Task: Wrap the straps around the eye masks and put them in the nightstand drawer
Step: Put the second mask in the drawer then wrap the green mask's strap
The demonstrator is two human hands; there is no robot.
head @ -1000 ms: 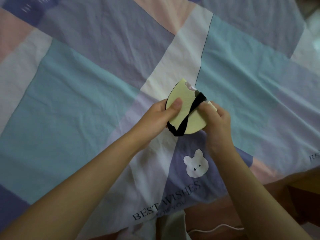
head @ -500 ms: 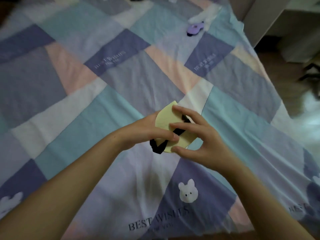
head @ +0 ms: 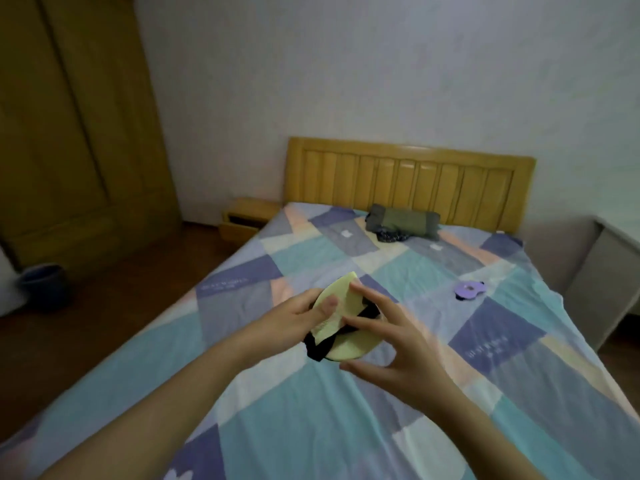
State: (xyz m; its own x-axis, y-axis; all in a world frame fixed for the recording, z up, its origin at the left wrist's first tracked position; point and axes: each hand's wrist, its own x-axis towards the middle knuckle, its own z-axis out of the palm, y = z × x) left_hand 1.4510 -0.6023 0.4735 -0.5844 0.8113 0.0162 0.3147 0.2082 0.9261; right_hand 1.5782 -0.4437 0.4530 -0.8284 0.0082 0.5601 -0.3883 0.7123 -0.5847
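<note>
- While the head camera looks along the bed (head: 311, 427), the left hand (head: 294, 318) holds a pale yellow eye mask (head: 341, 318) above the patchwork sheet, thumb pressed on its top face and fingers curled beneath — a firm grip on the folded mask.
- A black strap (head: 367, 312) crosses the mask on a slant and hangs in a loop just below the left grip.
- The right hand (head: 398, 344) sits just beside the left grip, on the mask's far side; its fingertips (head: 348, 320) touch the mask and strap while the thumb stands apart below, spread wide — the fingers are nearly straight and curl round nothing.
- Beyond the grip and off to its right, a purple eye mask (head: 470, 289) lies flat on the sheet, well apart from both hands, with a bit of dark strap showing at its near edge.
- Far ahead of the grip, a dark green folded bundle (head: 403, 221) rests against the foot of the wooden headboard (head: 408, 183), with a dark patterned cloth (head: 393, 235) touching its near side.
- Ahead and left of the grip, beside the bed's far corner, stands the wooden nightstand (head: 254, 207); its drawer (head: 239, 230) is pulled out.
- Further left, a tall wooden wardrobe (head: 76, 126) fills the wall, and a dark bucket (head: 43, 284) stands on the brown floor in front of it.
- Right of the grip, past the bed's edge, a grey cabinet (head: 602, 275) is partly in view.
</note>
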